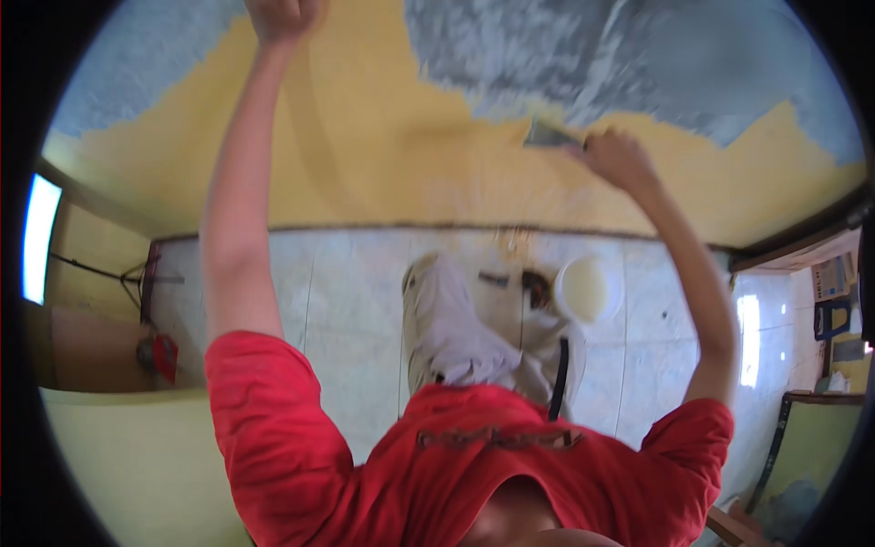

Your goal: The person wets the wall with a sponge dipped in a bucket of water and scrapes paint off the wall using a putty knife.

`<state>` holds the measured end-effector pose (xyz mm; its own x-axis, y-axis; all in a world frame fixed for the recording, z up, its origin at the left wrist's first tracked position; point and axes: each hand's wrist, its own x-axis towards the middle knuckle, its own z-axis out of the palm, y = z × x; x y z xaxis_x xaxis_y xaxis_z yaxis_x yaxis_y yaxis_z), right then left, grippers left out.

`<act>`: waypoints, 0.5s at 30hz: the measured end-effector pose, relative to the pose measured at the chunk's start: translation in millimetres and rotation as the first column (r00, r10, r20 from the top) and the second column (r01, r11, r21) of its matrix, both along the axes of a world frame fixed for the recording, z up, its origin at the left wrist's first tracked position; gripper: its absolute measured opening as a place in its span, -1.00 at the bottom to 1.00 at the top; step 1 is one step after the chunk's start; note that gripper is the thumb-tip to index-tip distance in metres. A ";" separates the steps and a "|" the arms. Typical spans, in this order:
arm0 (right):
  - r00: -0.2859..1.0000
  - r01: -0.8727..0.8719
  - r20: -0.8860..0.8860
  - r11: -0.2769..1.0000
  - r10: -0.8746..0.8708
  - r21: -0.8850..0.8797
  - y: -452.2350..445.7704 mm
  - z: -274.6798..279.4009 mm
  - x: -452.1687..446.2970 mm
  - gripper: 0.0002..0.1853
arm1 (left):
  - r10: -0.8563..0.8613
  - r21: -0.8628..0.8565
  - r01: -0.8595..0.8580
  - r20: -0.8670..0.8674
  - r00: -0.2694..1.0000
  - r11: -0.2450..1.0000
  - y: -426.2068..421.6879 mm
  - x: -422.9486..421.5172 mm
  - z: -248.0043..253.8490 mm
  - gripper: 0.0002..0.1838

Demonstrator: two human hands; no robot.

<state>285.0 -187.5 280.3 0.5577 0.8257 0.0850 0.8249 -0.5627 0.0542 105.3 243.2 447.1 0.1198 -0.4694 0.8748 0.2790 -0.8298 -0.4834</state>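
Observation:
My right hand is closed around the handle of a putty knife. Its blade points left, at the wall, just under the lower edge of a grey patch. Yellow paint covers the wall below and around that patch. At the top edge of the view, my left hand is raised in front of the wall with its fingers curled. The frame cuts it off, so whatever it may hold is hidden.
On the tiled floor by my feet stand a white bucket with pale contents and a small dark object. Another small flat piece lies to their left. A tripod stands far left; boxes are at right.

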 end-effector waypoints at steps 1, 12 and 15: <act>0.996 -0.001 -0.091 1.000 0.002 0.017 -10.4 -2.9 6.2 -0.28 | 0.039 0.018 -0.039 0.006 0.999 0.999 8.6 4.9 1.8 -0.77; 0.858 0.088 -0.507 0.948 0.085 0.307 -99.9 -225.9 -49.1 -0.43 | -0.162 -0.536 0.203 0.122 0.979 0.820 -86.9 13.2 -57.0 -0.80; 0.929 -0.371 0.028 0.922 0.370 0.114 -84.5 -359.8 -50.7 -0.75 | -0.372 -0.703 0.325 0.091 0.924 0.633 -111.7 23.5 -141.7 -0.69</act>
